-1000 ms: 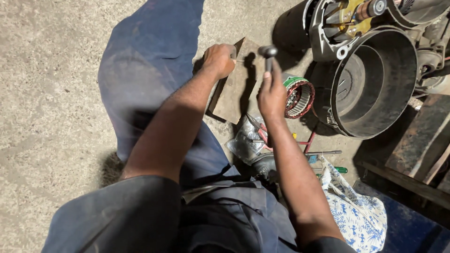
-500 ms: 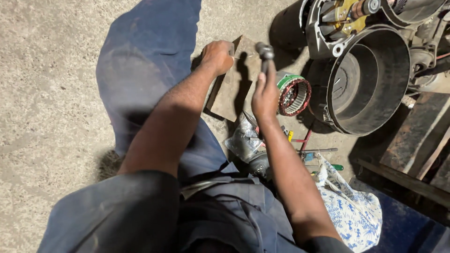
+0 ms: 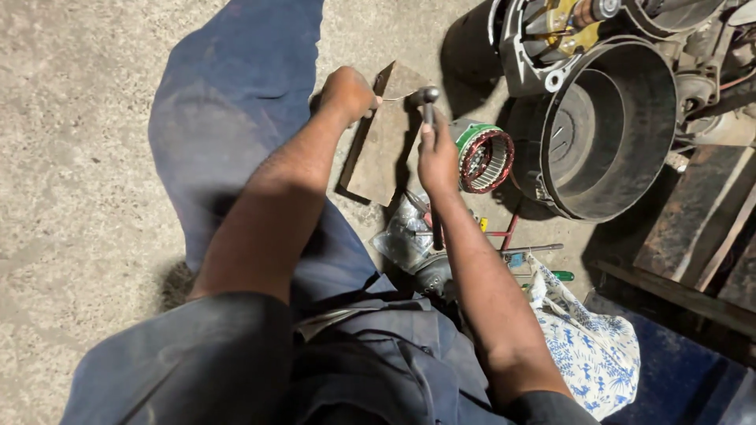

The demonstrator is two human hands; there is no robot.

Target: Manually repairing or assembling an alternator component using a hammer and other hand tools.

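**Hammer up over wire on board**

L hand [image 3: 345, 93] is fisted at the top edge of a flat brown board [image 3: 386, 149] on the concrete floor [image 3: 71, 157], pinching a thin wire [image 3: 396, 98] that runs right toward the hammer [image 3: 429, 102]. R hand [image 3: 438, 153] grips the hammer handle, head raised just above the board. Just right of that hand: a copper-wound stator ring [image 3: 486, 160] w/ green band. Beyond it a big dark round drum housing [image 3: 606, 130]. Near R forearm: crumpled plastic bag [image 3: 403, 236], screwdriver [image 3: 531, 250], blue-patterned white cloth [image 3: 591, 346]. Blue trouser leg [image 3: 228, 118] lies left of the board.
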